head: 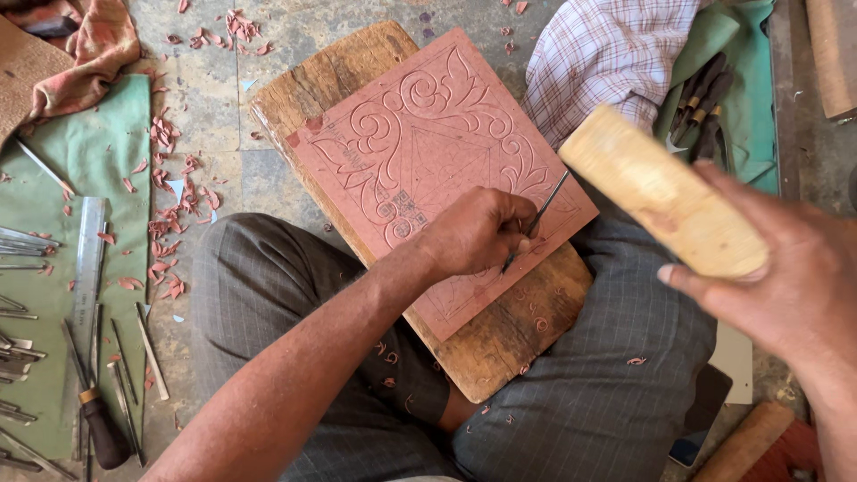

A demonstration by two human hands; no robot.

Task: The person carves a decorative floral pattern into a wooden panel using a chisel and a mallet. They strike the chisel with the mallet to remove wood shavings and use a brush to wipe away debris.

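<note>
Tools [54,357]: a row of metal chisels and a dark-handled awl lie on a green cloth [98,152] at the far left, with a steel ruler [89,259] among them.
Shavings [170,214]: pink curls are scattered on the stone floor [214,89] between the cloth and my knee.
Board [500,339]: a worn wooden plank rests across my lap, tilted from far left to near right.
Slab [428,143]: a pink square sheet lies on the board, cut with scrolls and leaf shapes around a diamond.
Left hand [478,232]: my fingers are clenched around a thin chisel [540,214], near the slab's right edge.
Chisel: it leans far-right, its lower end down at the slab beside my knuckles.
Right hand [786,286]: my fingers are wrapped around a pale wooden mallet [661,192], held up to the right of the chisel and apart from it.
Shirt [607,54]: a checked cloth lies far right, beyond the mallet.
More chisels [701,103]: dark-handled ones lie on a second green cloth at the far right.
</note>
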